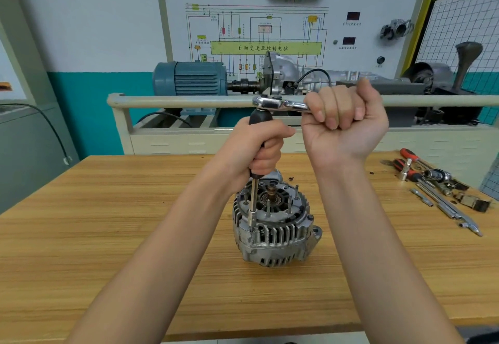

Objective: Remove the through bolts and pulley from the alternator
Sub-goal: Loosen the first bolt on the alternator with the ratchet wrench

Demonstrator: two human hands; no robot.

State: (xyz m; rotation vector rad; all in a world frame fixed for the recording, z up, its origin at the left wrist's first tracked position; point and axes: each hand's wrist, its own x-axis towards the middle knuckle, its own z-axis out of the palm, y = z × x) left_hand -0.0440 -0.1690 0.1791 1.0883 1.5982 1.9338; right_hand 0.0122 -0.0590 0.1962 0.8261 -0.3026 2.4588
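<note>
Head view: alternator (274, 224) below hands (259, 152).

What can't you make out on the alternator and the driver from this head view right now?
- Bolt head under the driver shaft: too small, covered by the socket tip at the alternator rim.
- Driver handle: mostly wrapped by the left hand.
- Ratchet handle: hidden inside the right hand.
- Alternator's underside, and any pulley there: hidden by its own body on the table.

Silver finned alternator (272, 224), wood-grain table (108, 235), black driver handle (259, 127)
</note>
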